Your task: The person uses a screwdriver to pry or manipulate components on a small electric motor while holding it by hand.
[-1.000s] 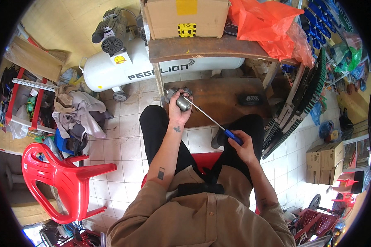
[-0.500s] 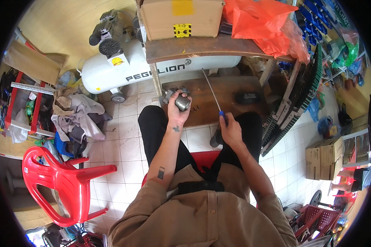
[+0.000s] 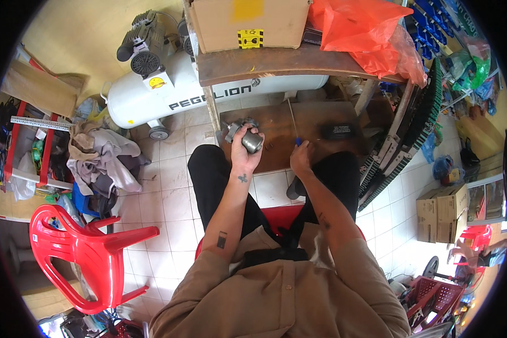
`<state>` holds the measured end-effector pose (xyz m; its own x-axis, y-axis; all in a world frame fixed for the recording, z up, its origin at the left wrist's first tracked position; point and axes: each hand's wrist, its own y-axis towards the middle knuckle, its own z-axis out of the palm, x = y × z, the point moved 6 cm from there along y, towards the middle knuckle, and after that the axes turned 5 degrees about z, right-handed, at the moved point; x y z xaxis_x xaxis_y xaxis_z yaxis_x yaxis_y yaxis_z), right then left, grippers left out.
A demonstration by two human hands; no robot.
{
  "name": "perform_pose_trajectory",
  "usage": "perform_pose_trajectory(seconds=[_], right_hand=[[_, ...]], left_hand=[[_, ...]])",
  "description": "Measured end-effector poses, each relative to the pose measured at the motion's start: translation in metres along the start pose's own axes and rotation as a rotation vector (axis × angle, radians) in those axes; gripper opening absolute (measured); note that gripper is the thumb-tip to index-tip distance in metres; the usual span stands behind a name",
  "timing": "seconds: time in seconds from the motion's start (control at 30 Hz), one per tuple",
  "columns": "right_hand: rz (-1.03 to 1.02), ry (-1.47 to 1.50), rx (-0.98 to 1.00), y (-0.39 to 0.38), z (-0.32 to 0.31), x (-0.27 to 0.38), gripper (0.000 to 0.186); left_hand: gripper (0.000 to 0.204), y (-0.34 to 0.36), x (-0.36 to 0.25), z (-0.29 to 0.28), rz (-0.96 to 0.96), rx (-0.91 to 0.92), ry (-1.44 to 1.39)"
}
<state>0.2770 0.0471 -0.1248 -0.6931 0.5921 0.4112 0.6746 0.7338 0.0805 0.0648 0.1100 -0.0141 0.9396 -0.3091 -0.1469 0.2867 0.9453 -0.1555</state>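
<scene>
My left hand (image 3: 243, 156) is wrapped round a grey metal part with a rounded cylindrical end (image 3: 252, 143), held above the low brown wooden board (image 3: 279, 160). More of the part shows beyond my fingers, but its exact kind is unclear. My right hand (image 3: 302, 157) is closed on the blue handle of a long thin screwdriver (image 3: 298, 141). Its shaft points away from me over the board, apart from the metal part. A few small dark pieces (image 3: 268, 146) lie on the board between my hands. To the right on it rests a flat black object (image 3: 339, 132).
A raised wooden shelf (image 3: 298, 66) bears a cardboard box (image 3: 219, 25) and an orange plastic bag (image 3: 349, 31). Behind stands a white air compressor (image 3: 146, 98). A red plastic chair (image 3: 115, 270) is at left; green-edged dark strips (image 3: 403, 135) lean at right.
My right hand has moved a little away from me and to the left. The screwdriver has swung to point more straight ahead. My left hand keeps its grip on the metal part.
</scene>
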Motion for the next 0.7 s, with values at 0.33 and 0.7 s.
perform_pose_trajectory(seconds=[0.33, 0.7], right_hand=[[-0.323, 0.302, -0.187, -0.010, -0.111, 0.084, 0.048], [-0.856, 0.444, 0.137, -0.035, -0.165, 0.190, 0.026]], left_hand=[[0.020, -0.002, 0.010, 0.004, -0.035, 0.004, 0.027], [0.029, 0.006, 0.020, -0.027, -0.176, -0.041, 0.117]])
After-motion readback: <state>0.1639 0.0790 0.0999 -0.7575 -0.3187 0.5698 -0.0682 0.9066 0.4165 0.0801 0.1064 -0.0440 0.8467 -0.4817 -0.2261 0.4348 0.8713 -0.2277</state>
